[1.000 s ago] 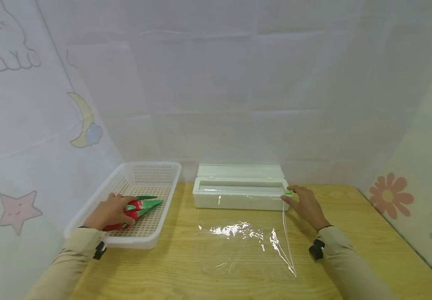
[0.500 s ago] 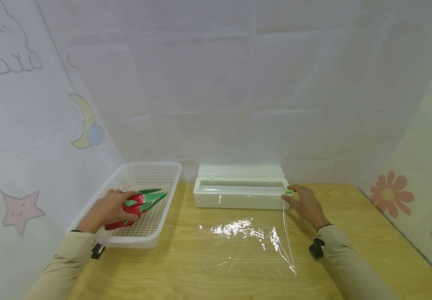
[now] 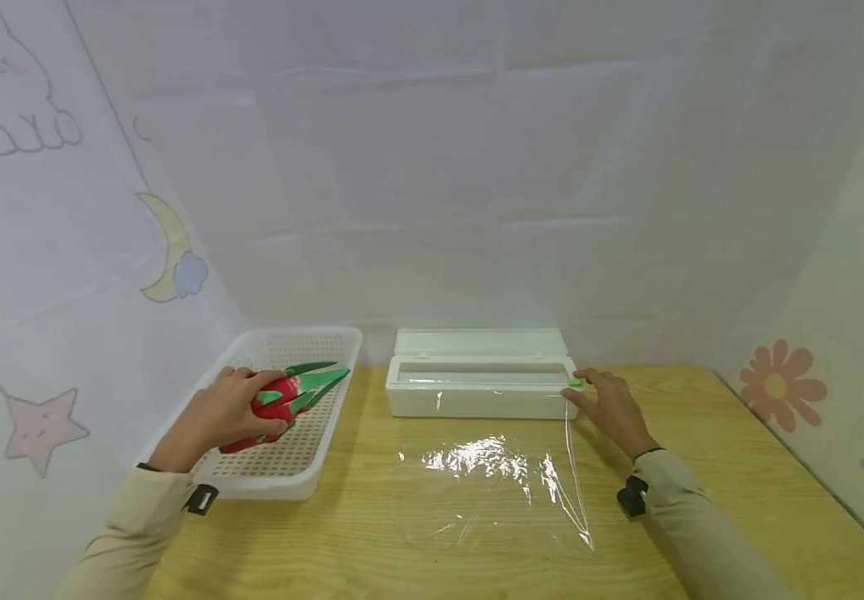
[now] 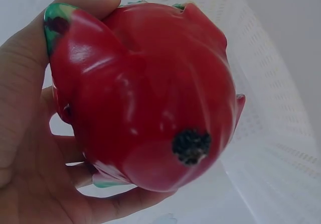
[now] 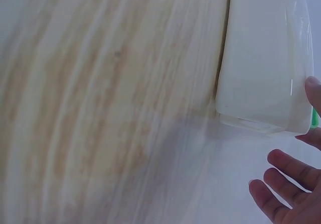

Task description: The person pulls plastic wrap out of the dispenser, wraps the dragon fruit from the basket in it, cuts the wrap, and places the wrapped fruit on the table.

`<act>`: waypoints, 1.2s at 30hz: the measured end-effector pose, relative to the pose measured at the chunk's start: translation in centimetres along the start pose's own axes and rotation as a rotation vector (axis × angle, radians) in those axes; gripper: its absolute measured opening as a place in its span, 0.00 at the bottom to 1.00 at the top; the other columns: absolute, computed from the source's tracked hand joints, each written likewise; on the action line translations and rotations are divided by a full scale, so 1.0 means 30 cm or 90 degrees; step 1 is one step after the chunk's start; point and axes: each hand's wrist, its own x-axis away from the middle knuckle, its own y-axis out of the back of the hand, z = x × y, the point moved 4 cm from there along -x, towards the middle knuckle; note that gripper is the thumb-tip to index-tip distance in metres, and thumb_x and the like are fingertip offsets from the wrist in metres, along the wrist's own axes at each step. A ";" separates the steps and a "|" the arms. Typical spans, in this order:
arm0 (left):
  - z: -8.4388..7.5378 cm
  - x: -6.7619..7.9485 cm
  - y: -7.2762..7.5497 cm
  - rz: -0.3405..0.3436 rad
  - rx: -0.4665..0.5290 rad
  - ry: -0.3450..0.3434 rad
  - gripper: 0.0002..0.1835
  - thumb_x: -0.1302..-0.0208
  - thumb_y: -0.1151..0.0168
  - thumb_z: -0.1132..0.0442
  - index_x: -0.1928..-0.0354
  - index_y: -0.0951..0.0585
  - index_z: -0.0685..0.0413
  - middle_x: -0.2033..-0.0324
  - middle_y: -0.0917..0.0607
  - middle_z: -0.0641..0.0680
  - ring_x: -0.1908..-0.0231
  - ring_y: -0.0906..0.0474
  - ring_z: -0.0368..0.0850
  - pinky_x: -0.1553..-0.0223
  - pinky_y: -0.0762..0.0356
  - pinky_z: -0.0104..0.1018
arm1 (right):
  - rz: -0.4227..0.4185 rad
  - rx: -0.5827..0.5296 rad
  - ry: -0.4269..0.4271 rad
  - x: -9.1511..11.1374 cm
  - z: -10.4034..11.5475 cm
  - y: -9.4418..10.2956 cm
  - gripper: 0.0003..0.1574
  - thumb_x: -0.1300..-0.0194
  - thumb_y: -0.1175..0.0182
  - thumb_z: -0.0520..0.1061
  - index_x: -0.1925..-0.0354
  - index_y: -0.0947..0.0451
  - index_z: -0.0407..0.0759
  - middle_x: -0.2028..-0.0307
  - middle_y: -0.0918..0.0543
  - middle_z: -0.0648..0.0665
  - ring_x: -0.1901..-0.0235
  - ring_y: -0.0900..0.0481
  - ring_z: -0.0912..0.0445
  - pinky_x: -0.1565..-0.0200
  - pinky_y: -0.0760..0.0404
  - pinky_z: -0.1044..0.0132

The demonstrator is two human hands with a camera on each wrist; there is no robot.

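Head view: at lower left, the left hand (image 3: 229, 410) grips the dragon fruit (image 3: 280, 410) over the basket (image 3: 282, 487), its long axis pointing upper right; the clear film (image 3: 476, 504), lower centre, lies nearer the right hand (image 3: 615, 408) (pinching the white box (image 3: 476, 405)).

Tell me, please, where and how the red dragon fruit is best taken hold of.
The dragon fruit is probably best gripped round its body from the left, where the left hand holds it: the body is broad and rounded, while slender green tips point right.
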 end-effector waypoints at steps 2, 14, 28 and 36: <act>-0.018 0.004 0.014 -0.004 -0.001 -0.005 0.39 0.50 0.26 0.45 0.36 0.23 0.52 0.52 0.20 0.66 0.57 0.28 0.58 0.75 0.22 0.45 | -0.003 0.002 0.002 0.001 0.000 -0.003 0.33 0.29 0.38 0.55 0.38 0.27 0.33 0.41 0.24 0.26 0.42 0.32 0.27 0.47 0.30 0.30; -0.150 0.023 0.080 -0.055 -0.017 -0.055 0.37 0.49 0.27 0.43 0.37 0.22 0.48 0.52 0.20 0.64 0.57 0.27 0.57 0.75 0.22 0.42 | -0.001 -0.010 -0.007 -0.002 0.008 -0.005 0.33 0.29 0.39 0.56 0.38 0.27 0.33 0.40 0.25 0.26 0.41 0.32 0.27 0.46 0.31 0.30; -0.327 0.030 0.091 -0.107 -0.032 -0.166 0.38 0.51 0.24 0.44 0.36 0.22 0.44 0.52 0.20 0.61 0.56 0.26 0.54 0.73 0.22 0.38 | -0.008 -0.026 0.002 0.000 0.015 -0.001 0.31 0.29 0.37 0.52 0.39 0.27 0.32 0.41 0.24 0.27 0.41 0.32 0.28 0.44 0.32 0.31; -0.413 0.011 0.057 -0.114 -0.025 -0.229 0.37 0.51 0.24 0.43 0.37 0.22 0.41 0.53 0.20 0.58 0.56 0.26 0.51 0.71 0.21 0.38 | -0.005 -0.023 -0.001 -0.007 0.004 -0.006 0.31 0.30 0.37 0.53 0.39 0.26 0.33 0.40 0.24 0.27 0.41 0.32 0.28 0.44 0.32 0.31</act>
